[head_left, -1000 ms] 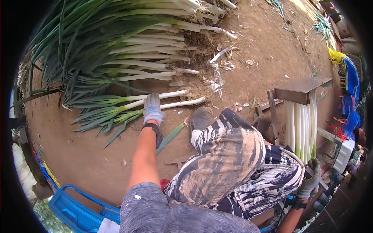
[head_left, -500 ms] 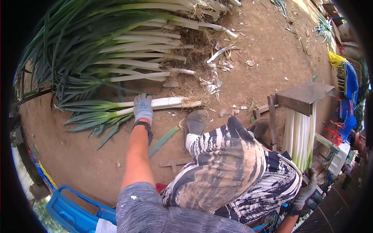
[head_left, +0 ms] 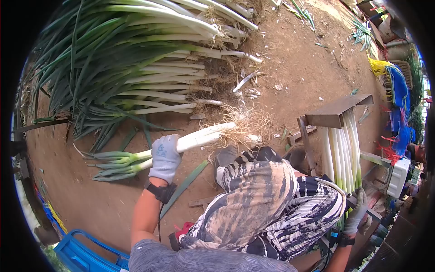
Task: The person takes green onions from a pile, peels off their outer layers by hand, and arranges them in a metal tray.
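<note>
Moved since the earlier frame: left hand (head_left: 165, 154) and held leeks (head_left: 199, 137) have come away from the leek heap (head_left: 149, 68) toward the patterned trousers (head_left: 253, 195).
Leek heap: upper left of the frame; cut off along the top, many leaf tips lost in the dark lens edge.
Patterned trousers: lower centre; a knee partly covers a shoe (head_left: 225, 159).
Metal stand (head_left: 335, 109): right side; its plate hides the upper ends of the leek bundle (head_left: 342, 154), white shafts turning green below.
Held leeks: left of centre, leaves to the left, roots to the right; the glove covers part of the shafts, and tangled roots blur their ends.
Blue plastic piece (head_left: 74, 256): lower left, cut off; whether it is a container cannot be told.
Left hand: grip closed round the held leeks.
Right hand (head_left: 357, 212): lower right, touching the leek bundle's green part; how tight its grip is cannot be told.
White box (head_left: 398, 177): far right, contents not visible.
Glove marking: bluish, on the left glove's back, unreadable.
</note>
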A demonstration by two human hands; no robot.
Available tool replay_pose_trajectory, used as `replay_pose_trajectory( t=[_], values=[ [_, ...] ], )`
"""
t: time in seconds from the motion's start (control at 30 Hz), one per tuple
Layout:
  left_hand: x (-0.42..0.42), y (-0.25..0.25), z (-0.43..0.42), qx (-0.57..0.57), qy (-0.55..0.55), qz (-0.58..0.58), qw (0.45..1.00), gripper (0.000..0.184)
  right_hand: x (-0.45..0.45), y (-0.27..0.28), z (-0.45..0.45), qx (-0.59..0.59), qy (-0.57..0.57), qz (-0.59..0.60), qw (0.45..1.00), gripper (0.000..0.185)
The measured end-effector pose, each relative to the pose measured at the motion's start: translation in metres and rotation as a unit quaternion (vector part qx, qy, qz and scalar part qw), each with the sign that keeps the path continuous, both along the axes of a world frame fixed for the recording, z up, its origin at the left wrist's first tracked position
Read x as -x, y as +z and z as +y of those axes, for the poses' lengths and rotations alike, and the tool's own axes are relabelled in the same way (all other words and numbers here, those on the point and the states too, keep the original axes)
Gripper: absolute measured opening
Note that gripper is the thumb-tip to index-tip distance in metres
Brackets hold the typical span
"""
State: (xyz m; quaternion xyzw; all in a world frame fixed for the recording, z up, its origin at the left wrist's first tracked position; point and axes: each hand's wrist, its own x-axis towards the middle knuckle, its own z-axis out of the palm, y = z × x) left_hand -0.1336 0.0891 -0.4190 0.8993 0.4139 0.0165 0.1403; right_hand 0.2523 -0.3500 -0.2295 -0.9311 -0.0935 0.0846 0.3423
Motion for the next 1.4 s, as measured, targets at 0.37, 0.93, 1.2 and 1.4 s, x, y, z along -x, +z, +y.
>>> replay_pose_trajectory(
  t=[0.37,0.93,1.2,1.4],
  values=[
    [-0.043,0.201,-0.051,0.177,-0.122,-0.143,0.966,0.033,0.139,0.027,0.227,-0.339,0.386,0.437,0.738,0.047],
    [-0.092,0.311,-0.043,0.451,-0.18,-0.421,0.766,0.034,0.175,0.169,0.291,-0.321,0.512,0.17,0.779,0.058],
    [-0.093,0.39,-0.03,0.28,-0.153,-0.603,0.731,0.024,0.166,0.146,0.314,-0.295,0.559,0.012,0.775,0.124],
    [-0.083,0.441,-0.066,0.138,-0.261,-0.709,0.641,0.032,0.207,0.084,0.32,-0.415,0.405,-0.261,0.772,0.109]
  ],
)
